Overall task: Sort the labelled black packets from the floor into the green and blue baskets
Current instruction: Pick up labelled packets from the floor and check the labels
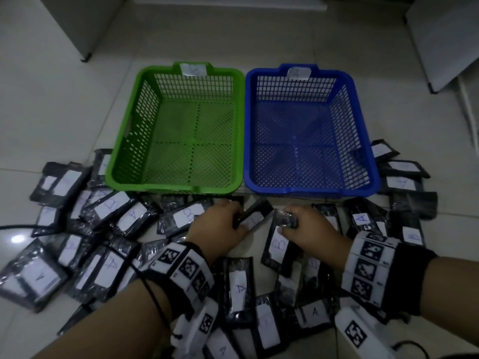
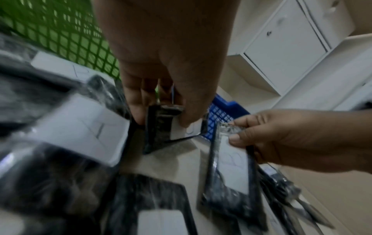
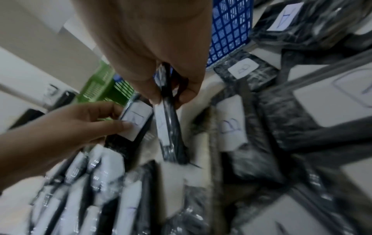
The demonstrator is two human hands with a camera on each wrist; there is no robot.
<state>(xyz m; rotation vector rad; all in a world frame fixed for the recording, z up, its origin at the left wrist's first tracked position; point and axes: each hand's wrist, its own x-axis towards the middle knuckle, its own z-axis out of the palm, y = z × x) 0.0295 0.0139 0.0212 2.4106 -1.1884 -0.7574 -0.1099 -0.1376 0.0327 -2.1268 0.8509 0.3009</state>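
Observation:
A green basket [image 1: 176,189] and a blue basket [image 1: 311,191] stand side by side on the floor, both with nothing in them. In front of them lie several black packets with white labels marked A or B. My left hand [image 1: 223,224] pinches one black packet [image 1: 255,216] by its end, lifted and tilted; its label [image 3: 135,122] reads B. My right hand [image 1: 308,231] pinches the top edge of another packet [image 1: 278,242] labelled B, which hangs down towards the floor [image 2: 231,174]. Both hands are just in front of the baskets' near rims.
Loose packets [image 1: 233,288] cover the floor left, right and near me, some stacked on each other. White cabinets [image 1: 445,40] stand at the back right and another white unit [image 1: 70,22] at the back left. A black cable [image 1: 155,304] runs over my left wrist.

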